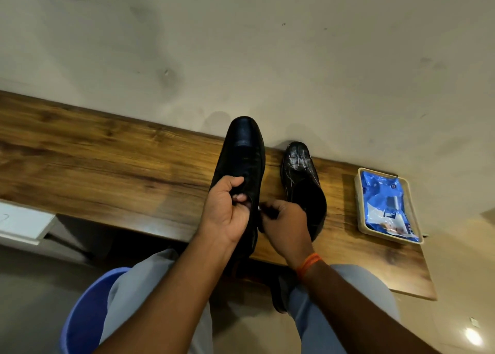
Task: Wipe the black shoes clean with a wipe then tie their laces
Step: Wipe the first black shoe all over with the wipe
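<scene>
Tabletop: wood grain, brown, semi-gloss sheen. Left shoe: black leather, smooth, dull shine. Shoe right of it: glossy black leather, pale scuff streaks. Tray further right: beige plastic; wipe pack inside: shiny blue plastic film.

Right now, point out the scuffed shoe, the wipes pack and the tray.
Scuffed shoe [297, 157], head view, on its marked toe.
Wipes pack [380, 193], head view, on its blue wrapper.
Tray [358, 201], head view, on its left rim.
</scene>
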